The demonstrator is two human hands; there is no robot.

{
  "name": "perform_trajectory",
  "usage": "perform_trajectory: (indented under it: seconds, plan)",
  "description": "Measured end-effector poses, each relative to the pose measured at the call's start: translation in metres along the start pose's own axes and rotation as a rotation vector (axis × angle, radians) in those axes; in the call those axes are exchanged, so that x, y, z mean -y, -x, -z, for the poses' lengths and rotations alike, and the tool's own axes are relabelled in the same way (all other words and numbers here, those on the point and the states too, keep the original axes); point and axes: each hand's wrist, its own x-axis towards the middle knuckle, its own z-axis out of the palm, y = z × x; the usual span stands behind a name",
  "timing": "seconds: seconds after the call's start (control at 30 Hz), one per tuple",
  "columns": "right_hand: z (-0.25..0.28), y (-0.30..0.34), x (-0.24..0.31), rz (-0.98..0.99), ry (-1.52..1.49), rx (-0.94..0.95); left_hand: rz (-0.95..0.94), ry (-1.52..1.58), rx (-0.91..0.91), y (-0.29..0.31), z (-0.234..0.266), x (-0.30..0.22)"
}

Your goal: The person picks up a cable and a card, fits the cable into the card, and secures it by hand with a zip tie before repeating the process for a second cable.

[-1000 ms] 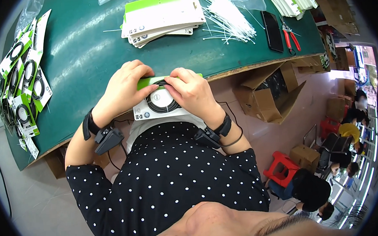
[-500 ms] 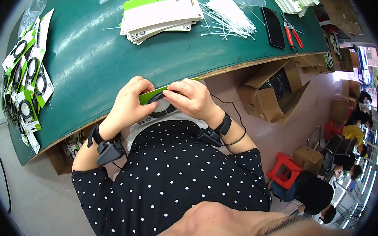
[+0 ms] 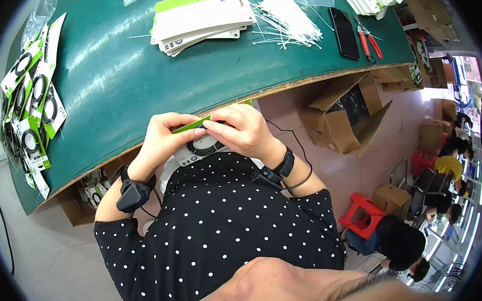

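Between my hands, at the table's near edge, is a green and white packaging card (image 3: 185, 155) with a coiled black cable (image 3: 203, 147) against it. My left hand (image 3: 165, 134) grips the card's left side, its thumb stretched along the top edge. On the right, my right hand (image 3: 244, 127) pinches the card's upper part near the cable, fingers pressed together. What exactly lies under the right fingertips is hidden. Beyond, on the table, are a stack of blank cards (image 3: 202, 20) and a heap of white cable ties (image 3: 285, 18).
Several carded cables (image 3: 31, 108) pile up at the table's left end. A black phone (image 3: 345, 32) and red-handled pliers (image 3: 368, 42) lie at the right. Below the table edge stands an open cardboard box (image 3: 341, 117). A red stool (image 3: 361, 215) and other people are farther right.
The card has tilted so more of its white face and the coil show below my hands. My left hand has shifted slightly down and left, its fingers flatter along the top edge.
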Motion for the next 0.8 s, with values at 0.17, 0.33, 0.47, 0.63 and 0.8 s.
perform_trajectory:
  seconds: [0.17,0.33,0.47,0.63,0.8]
  plan:
    - [0.005,0.001,0.005,-0.02,-0.006,0.006,0.004,0.076,0.002,0.0,0.001,0.002]
    - [0.007,0.002,0.005,-0.025,-0.022,0.002,0.005,0.118,0.023,-0.002,0.001,0.002]
    - [0.009,0.001,0.009,-0.034,-0.037,0.014,0.012,0.049,0.017,0.002,0.002,-0.004]
    - [0.014,-0.002,0.009,-0.074,-0.042,0.052,-0.004,0.057,0.034,-0.003,0.002,0.003]
    - [0.021,-0.007,0.006,-0.105,-0.081,0.066,0.024,0.068,0.041,-0.006,0.002,0.003]
